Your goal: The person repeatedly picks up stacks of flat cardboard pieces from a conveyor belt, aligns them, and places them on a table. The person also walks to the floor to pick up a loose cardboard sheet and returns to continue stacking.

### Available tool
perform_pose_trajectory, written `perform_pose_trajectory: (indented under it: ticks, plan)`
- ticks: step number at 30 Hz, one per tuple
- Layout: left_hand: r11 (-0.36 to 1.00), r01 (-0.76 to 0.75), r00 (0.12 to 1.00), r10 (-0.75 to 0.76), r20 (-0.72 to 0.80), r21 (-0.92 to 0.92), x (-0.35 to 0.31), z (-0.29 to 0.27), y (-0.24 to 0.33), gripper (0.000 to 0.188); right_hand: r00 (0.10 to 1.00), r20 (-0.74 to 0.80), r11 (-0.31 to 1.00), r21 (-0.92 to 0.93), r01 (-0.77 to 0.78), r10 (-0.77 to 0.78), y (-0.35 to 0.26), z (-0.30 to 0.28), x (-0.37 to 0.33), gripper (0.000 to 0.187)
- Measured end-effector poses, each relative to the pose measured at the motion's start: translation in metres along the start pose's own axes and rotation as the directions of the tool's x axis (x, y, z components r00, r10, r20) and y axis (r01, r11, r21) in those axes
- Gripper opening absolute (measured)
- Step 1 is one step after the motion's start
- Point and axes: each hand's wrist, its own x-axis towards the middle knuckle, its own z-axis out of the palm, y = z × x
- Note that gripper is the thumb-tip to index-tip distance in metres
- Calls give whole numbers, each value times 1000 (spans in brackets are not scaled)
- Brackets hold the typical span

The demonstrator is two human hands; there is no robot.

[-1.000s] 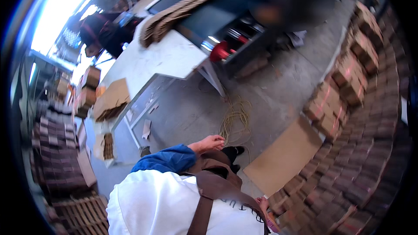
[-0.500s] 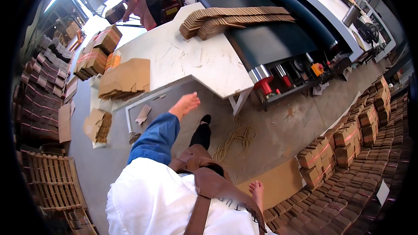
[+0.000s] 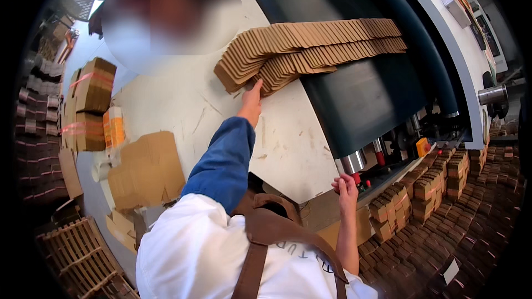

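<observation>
A long overlapping row of folded brown cardboard pieces (image 3: 310, 44) runs from the white table (image 3: 205, 99) onto the dark conveyor belt (image 3: 366, 88). My left hand (image 3: 252, 104) reaches to the near edge of the row, at its left end. Its fingers are stretched out and touch the lowest pieces; part of the fingertips is hidden against the cardboard. Lower and to the right, my right hand (image 3: 346, 186) hangs in the air near the machine's metal roller end (image 3: 353, 161). Its fingers are curled in, with nothing visible between them.
Flat cardboard sheets (image 3: 147, 169) lie at the table's left end, beside strapped cardboard bundles (image 3: 95, 86) and an orange-and-white package (image 3: 113, 127). Cardboard stacks (image 3: 432, 180) line the right side. A wooden pallet (image 3: 77, 249) lies lower left. A blurred patch covers the upper left.
I have come closer to the table and belt. My left hand has moved from open air up to the cardboard row. My right hand has risen beside the machine.
</observation>
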Motion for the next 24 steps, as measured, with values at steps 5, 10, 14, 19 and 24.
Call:
perform_pose_trajectory:
  ticks: [5, 10, 14, 19, 24]
  plan:
    - [994, 99, 990, -93, 103, -54, -13, 1, 13, 37, 992, 107, 994, -74, 81, -73, -61, 29, 95, 25]
    - [997, 75, 993, -71, 93, -35, -10, 5, 22, 41, 925, 180, 821, -426, 380, -335, -120, 67, 188, 18]
    - [892, 136, 935, 28, 353, -431, -22, 16, 31, 55, 761, 125, 601, -537, 591, -637, -148, 89, 280, 14]
    - [931, 116, 953, -6, 304, -345, 0, -12, 26, 72, 692, 238, 449, -610, 653, -682, -168, 116, 331, 10]
    - [967, 88, 899, 26, 438, -239, 4, -25, 23, 79, 988, 128, 991, -107, -77, 91, -131, 129, 317, 22]
